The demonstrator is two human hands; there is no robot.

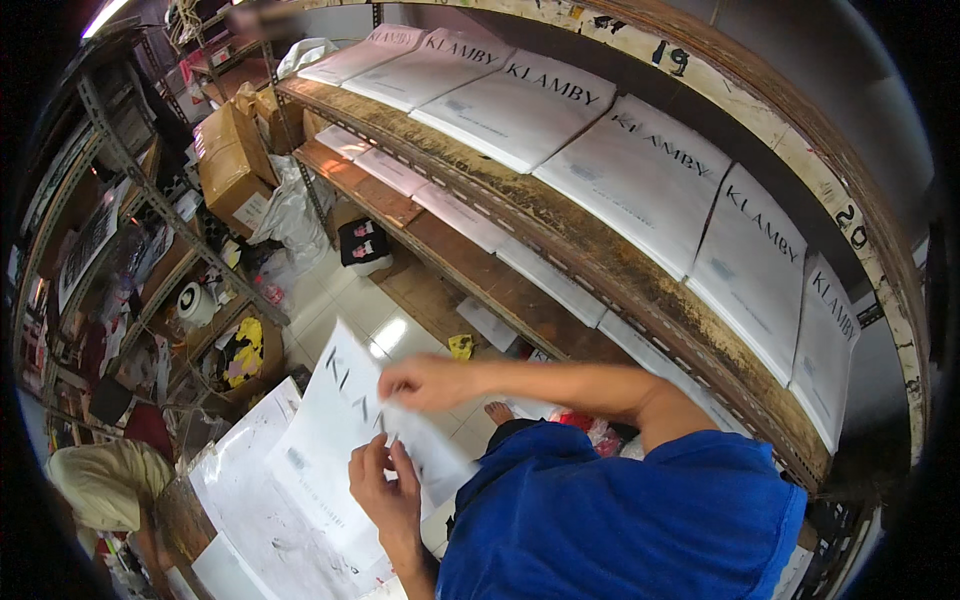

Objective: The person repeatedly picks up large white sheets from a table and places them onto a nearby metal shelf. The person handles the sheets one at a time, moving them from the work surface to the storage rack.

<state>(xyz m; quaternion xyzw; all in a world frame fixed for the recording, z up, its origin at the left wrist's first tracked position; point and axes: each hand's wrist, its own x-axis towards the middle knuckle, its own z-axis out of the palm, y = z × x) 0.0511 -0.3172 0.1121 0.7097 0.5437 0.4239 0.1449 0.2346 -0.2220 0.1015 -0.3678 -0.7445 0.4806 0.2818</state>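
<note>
A white printed sheet (318, 455) with large black lettering lies tilted in front of me, its right side lifted and curled. My right hand (428, 383) is closed on the sheet's upper right edge, slightly smeared by motion. Below it, my left hand (385, 487) is over the lettering, fingers half bent and apart, with nothing plainly between them. Whether its fingertips press on the sheet, I cannot tell. Under the sheet is a pale, ink-smudged work surface (222, 462).
Stacks of similar white printed sheets (655, 180) line a long wooden shelf (560, 205) to the right, with a lower shelf (400, 200) beneath. Cardboard boxes (228, 160) and a cluttered metal rack (130, 165) stand left. A person in pale clothing (105, 485) is at lower left.
</note>
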